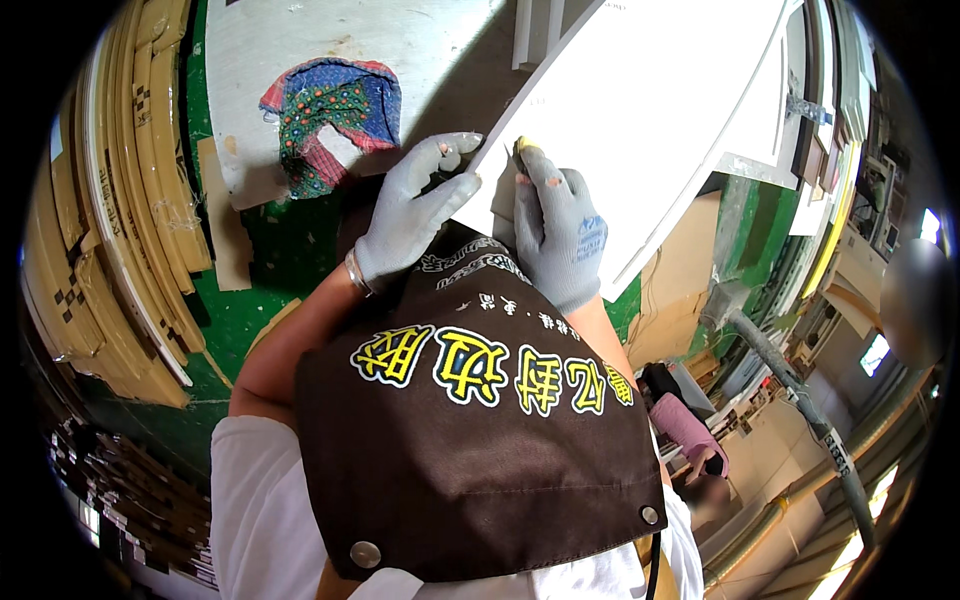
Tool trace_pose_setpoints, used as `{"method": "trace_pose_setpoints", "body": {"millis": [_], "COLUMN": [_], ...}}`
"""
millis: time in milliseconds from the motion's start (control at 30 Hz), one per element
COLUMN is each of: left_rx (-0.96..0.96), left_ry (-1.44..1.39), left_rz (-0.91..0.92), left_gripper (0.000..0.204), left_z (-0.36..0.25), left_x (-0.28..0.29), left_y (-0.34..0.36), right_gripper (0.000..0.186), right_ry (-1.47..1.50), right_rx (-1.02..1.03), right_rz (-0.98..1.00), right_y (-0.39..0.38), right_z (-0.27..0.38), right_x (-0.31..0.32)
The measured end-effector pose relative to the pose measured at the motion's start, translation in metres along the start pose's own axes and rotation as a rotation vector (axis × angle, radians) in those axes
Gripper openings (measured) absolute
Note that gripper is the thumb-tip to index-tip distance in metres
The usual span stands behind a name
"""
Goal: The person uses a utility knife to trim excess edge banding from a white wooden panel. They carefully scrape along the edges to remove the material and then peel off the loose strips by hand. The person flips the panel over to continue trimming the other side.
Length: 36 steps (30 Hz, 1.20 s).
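Observation:
A long white board (640, 130) lies slantwise in front of me, its near corner by my apron. My left hand (415, 205), in a pale grey knitted glove, is at the board's left edge. Its thumb and forefinger are apart, their tips close to that edge. Over the near end of the board is my right hand (558, 225), in a matching glove with worn spots. Its fingers are bent together around something small and dark, mostly hidden, with yellow at the fingertip. I cannot make out what it is.
A patterned rag (345, 115) lies on the pale worktop (270, 35) to the left. Stacked brown cardboard-like panels (165, 150) stand at the far left. More panels and a grey pipe (790, 375) are on the right. Another person in pink (690, 430) is at the lower right.

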<state>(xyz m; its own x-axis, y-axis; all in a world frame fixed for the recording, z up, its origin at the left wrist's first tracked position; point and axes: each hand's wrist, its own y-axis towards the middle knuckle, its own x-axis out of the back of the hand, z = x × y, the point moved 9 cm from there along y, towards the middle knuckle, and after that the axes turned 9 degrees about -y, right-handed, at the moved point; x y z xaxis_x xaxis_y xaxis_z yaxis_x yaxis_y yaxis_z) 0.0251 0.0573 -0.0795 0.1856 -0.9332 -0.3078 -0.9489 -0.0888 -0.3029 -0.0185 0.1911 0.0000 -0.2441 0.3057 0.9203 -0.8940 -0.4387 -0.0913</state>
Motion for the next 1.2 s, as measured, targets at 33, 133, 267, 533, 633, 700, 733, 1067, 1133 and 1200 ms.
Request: {"method": "trace_pose_setpoints", "body": {"millis": [33, 133, 267, 533, 633, 700, 733, 1067, 1133, 1200], "left_rx": [-0.008, 0.018, 0.009, 0.013, -0.088, -0.059, -0.044, -0.076, -0.334, -0.575], "left_ry": [-0.007, -0.041, 0.017, 0.106, -0.052, -0.028, -0.012, 0.018, 0.579, 0.883], "left_rz": [-0.004, -0.019, 0.003, 0.085, -0.022, -0.047, -0.054, -0.11, 0.002, 0.192], "left_gripper": [0.036, 0.036, 0.036, 0.043, 0.041, 0.038, 0.036, 0.028, 0.027, 0.028], "left_z": [-0.002, 0.004, 0.004, -0.004, -0.002, 0.005, 0.006, -0.03, -0.075, -0.096], "left_x": [0.001, 0.002, 0.002, -0.005, -0.011, -0.013, -0.014, 0.001, -0.004, -0.031], "left_y": [0.0, 0.0, 0.0, 0.01, 0.027, 0.038, 0.042, 0.065, 0.057, 0.05], "right_gripper": [0.043, 0.04, 0.038, 0.033, 0.036, 0.035, 0.035, 0.034, 0.034, 0.034], "right_ry": [-0.002, 0.019, 0.027, 0.332, 0.35, 0.34, 0.337, 0.436, 0.433, 0.427], "right_rx": [-0.012, -0.012, -0.025, -0.209, -0.279, -0.257, -0.251, -0.284, -0.261, -0.224], "right_rz": [-0.001, 0.007, -0.017, -0.191, -0.186, -0.191, -0.199, -0.194, -0.199, -0.218], "right_y": [0.005, 0.003, -0.005, -0.005, -0.014, -0.02, -0.023, -0.034, -0.035, -0.035], "right_z": [0.0, 0.001, 0.0, -0.037, -0.047, -0.046, -0.047, -0.059, -0.058, -0.057], "right_x": [0.0, 0.002, 0.001, 0.013, 0.019, 0.022, 0.022, 0.012, 0.013, 0.014]}}
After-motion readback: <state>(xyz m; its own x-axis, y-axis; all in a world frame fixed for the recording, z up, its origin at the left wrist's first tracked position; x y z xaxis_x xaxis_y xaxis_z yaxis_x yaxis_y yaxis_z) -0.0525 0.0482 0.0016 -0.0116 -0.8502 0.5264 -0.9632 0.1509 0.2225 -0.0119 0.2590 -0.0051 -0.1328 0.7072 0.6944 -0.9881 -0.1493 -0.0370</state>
